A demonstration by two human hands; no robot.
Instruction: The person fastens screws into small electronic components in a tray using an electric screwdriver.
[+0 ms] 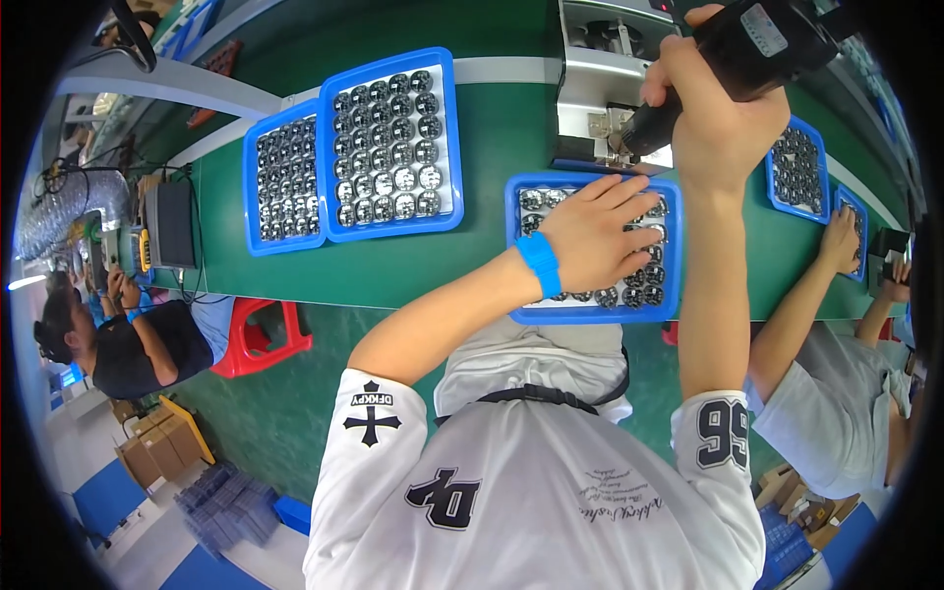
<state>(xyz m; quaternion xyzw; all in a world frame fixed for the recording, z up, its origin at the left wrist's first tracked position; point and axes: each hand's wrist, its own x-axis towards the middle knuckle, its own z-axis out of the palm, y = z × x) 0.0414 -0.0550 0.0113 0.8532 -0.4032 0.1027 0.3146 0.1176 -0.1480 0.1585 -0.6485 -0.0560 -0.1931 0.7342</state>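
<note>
My right hand [723,128] is wrapped round a black electric screwdriver [767,44]. Its narrow tip points down and to the left, right at the front of a silver metal box-shaped machine [575,84], and I cannot tell if they touch. Below that machine lies a blue tray [590,316] with rows of small round, shiny black-and-silver parts [629,295]. My left hand [605,231] rests palm down over this tray, fingers spread, and hides many of the parts. A blue band [539,264] circles my left wrist.
Two blue trays [458,147] of similar round parts lie on the green table [492,231] to the left, one overlapping the other. Further trays [798,211] lie at right, beside another person's hand [841,241]. A person [147,334] sits at far left near a red stool [261,339].
</note>
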